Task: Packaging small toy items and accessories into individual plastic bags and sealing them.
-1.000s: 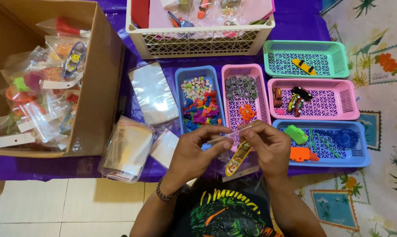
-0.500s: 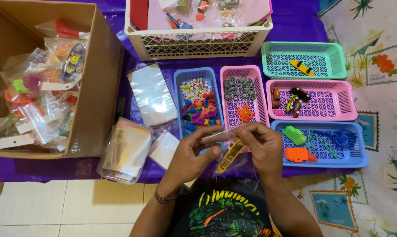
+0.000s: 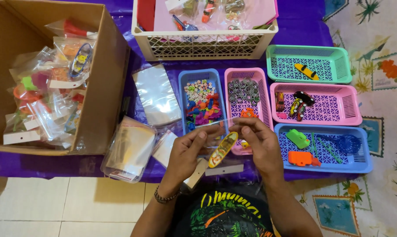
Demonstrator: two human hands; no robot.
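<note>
My left hand point(image 3: 190, 150) and my right hand point(image 3: 261, 142) are both raised over the near edge of the table, together holding a clear plastic bag point(image 3: 227, 151) by its top. Inside the bag sits a small yellow toy skateboard point(image 3: 223, 149), tilted. A white card strip point(image 3: 225, 169) hangs at the bag's lower end. Just beyond my hands lie a blue basket point(image 3: 184, 94) of small coloured pieces and a pink basket point(image 3: 264, 94) of grey rings.
A cardboard box point(image 3: 104, 94) of filled bags stands at left. Stacks of empty clear bags point(image 3: 157, 100) lie beside it. A white crate point(image 3: 203, 44) is at the back. Green point(image 3: 343, 66), pink point(image 3: 352, 109) and blue point(image 3: 365, 160) baskets of toys sit at right.
The bag with the skateboard has come up slightly between my hands, and my fingers have shifted along its top edge. The view has dipped a little.
</note>
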